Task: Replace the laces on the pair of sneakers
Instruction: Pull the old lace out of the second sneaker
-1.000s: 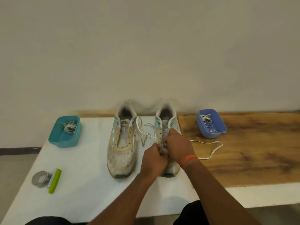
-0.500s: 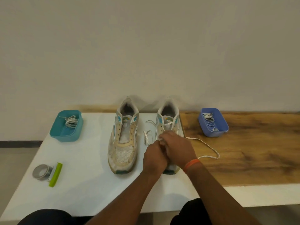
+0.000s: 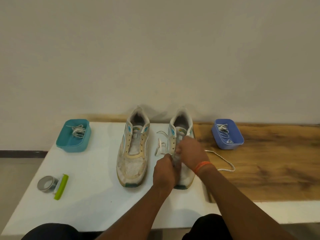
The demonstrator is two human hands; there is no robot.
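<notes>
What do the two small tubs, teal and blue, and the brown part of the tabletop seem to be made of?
The teal rectangular tub and the blue rectangular tub look like moulded plastic: even colour, rounded corners, thin rims, dull sheen. The brown tabletop section looks like wood or a wood-look veneer, with streaky grain and dark knots; which one is unclear.

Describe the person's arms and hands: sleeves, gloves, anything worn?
Both forearms are bare up to the frame edge, with no sleeves in view. No gloves on the left hand or the right hand. The only item worn is an orange band around the right wrist. No watch or rings can be made out.
</notes>
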